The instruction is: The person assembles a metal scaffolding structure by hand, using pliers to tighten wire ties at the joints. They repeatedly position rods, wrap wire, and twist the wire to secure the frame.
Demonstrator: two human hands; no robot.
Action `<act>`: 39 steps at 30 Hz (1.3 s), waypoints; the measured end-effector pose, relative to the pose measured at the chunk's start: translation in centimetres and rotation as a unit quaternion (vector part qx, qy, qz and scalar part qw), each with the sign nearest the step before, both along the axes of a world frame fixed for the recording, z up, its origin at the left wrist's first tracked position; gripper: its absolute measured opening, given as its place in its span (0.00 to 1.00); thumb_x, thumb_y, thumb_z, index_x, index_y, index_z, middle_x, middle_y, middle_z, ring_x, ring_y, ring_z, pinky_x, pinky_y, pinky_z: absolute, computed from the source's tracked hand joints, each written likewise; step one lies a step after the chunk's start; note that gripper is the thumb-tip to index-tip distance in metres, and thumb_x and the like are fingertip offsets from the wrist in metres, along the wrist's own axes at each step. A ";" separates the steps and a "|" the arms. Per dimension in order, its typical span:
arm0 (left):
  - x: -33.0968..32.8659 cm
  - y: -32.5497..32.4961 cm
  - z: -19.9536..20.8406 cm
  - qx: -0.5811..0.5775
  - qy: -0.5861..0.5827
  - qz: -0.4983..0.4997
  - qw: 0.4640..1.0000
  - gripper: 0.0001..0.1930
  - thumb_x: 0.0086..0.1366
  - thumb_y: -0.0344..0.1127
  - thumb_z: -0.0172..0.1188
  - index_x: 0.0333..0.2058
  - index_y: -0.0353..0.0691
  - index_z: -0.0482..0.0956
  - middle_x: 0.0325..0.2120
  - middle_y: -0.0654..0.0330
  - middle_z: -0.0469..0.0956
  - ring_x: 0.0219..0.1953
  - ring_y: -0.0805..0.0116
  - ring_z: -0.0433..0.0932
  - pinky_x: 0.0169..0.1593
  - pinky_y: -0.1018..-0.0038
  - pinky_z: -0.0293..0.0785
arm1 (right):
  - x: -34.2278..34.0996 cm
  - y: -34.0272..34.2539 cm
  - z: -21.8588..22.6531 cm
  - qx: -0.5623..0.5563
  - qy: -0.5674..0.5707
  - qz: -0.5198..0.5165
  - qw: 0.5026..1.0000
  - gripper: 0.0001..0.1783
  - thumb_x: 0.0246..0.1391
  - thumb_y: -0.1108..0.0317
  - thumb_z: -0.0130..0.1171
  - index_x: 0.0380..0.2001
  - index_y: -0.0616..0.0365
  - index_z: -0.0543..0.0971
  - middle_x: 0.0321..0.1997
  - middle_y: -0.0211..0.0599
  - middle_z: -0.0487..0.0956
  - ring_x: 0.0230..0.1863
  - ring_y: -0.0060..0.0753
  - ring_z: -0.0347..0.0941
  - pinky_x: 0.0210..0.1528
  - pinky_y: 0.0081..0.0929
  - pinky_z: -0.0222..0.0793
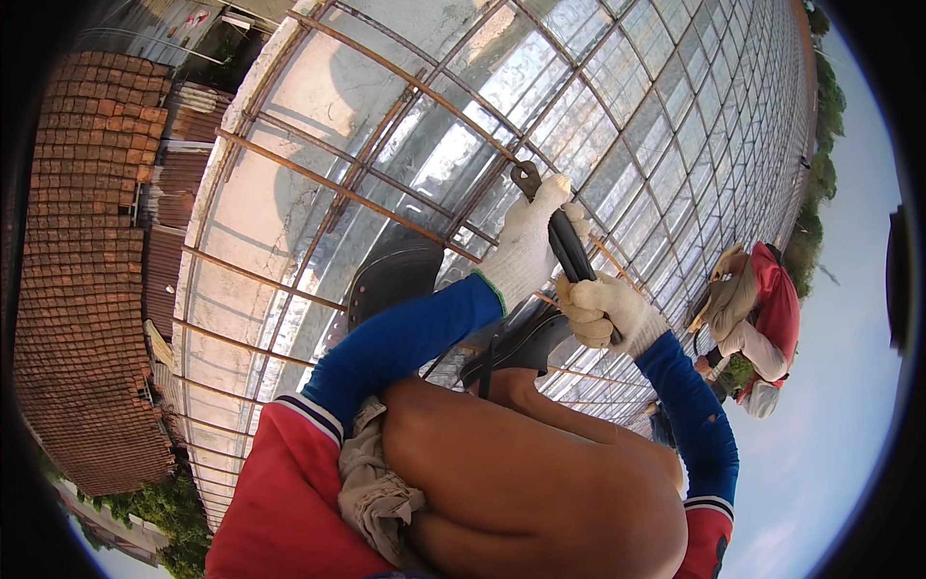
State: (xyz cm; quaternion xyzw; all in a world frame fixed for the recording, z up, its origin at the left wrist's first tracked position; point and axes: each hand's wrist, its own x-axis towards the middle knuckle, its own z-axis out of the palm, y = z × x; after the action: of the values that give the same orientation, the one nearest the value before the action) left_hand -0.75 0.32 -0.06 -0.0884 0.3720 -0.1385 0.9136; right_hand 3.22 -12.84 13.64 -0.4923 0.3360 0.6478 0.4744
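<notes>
Rusty brown steel-bar grid (pixel 579 70) above shiny silver metal sheeting (pixel 453 154). Over it, a long black metal hand tool (pixel 571 249) points toward eleven o'clock. White-gloved left hand (pixel 531 232), nearer its head, and cream-gloved right hand (pixel 622 307), toward five, both have grips wrapped round it.

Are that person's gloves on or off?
On: pale gloves cover the left hand and the right hand, which both grip a dark tool.
</notes>
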 end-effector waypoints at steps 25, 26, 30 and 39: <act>0.4 0.1 0.0 0.078 0.072 -0.019 0.994 0.17 0.71 0.48 0.71 0.36 0.43 0.75 0.23 0.62 0.77 0.21 0.65 0.76 0.28 0.63 0.79 | -1.5 1.3 -0.6 -0.081 -0.038 0.065 0.994 0.13 0.70 0.58 0.63 0.35 0.54 0.75 0.18 0.19 0.67 0.11 0.17 0.59 0.13 0.22 0.53; 0.2 0.0 0.0 0.041 0.065 -0.004 0.997 0.17 0.71 0.48 0.71 0.36 0.43 0.76 0.24 0.62 0.77 0.21 0.65 0.77 0.28 0.63 0.79 | -1.7 0.4 -0.8 -0.010 0.078 -0.099 0.992 0.13 0.70 0.58 0.62 0.33 0.52 0.74 0.17 0.18 0.66 0.11 0.17 0.57 0.12 0.22 0.52; 0.6 -0.3 -0.3 0.039 0.032 -0.004 0.999 0.18 0.72 0.50 0.69 0.35 0.42 0.76 0.22 0.61 0.77 0.23 0.65 0.77 0.29 0.66 0.80 | -1.9 0.4 -1.2 -0.029 0.040 -0.029 0.998 0.13 0.71 0.58 0.61 0.33 0.51 0.74 0.17 0.20 0.66 0.09 0.18 0.56 0.11 0.21 0.50; 1.0 -0.6 0.0 0.103 0.069 -0.030 0.992 0.16 0.73 0.48 0.67 0.33 0.44 0.76 0.22 0.62 0.77 0.22 0.63 0.77 0.30 0.64 0.80 | -8.1 1.7 -2.3 -0.363 -0.474 0.587 0.547 0.28 0.59 0.59 0.72 0.53 0.66 0.73 0.34 0.50 0.84 0.31 0.55 0.86 0.32 0.47 0.79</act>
State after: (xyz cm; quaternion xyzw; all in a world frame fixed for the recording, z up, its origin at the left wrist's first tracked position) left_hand 0.24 -0.28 -0.01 0.0082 0.4492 -0.1204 0.8853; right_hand -4.85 -11.17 11.37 -0.9457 -0.0952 0.2774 -0.1400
